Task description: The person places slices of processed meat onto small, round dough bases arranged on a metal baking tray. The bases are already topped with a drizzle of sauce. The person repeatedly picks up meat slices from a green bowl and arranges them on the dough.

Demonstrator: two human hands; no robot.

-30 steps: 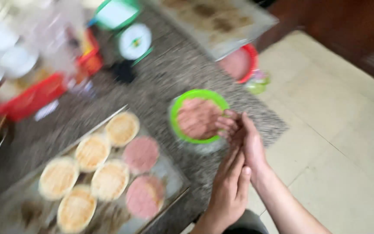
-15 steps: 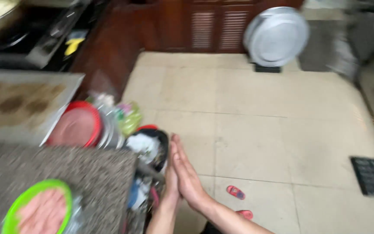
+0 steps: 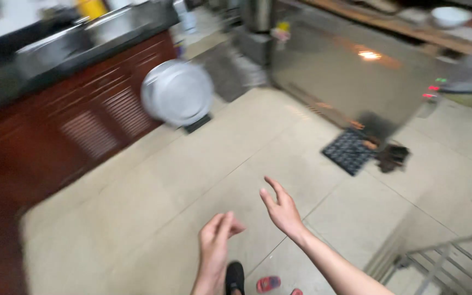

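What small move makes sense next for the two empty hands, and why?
Probably lowering both hands to the sides. The left hand and right hand are apart, open and empty over the tiled floor. Nothing is within reach; the round fan and floor drain grate lie well ahead.

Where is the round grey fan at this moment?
In the head view, the round grey fan stands on the tiled floor at upper left, against the dark wooden cabinet, far beyond both empty hands.
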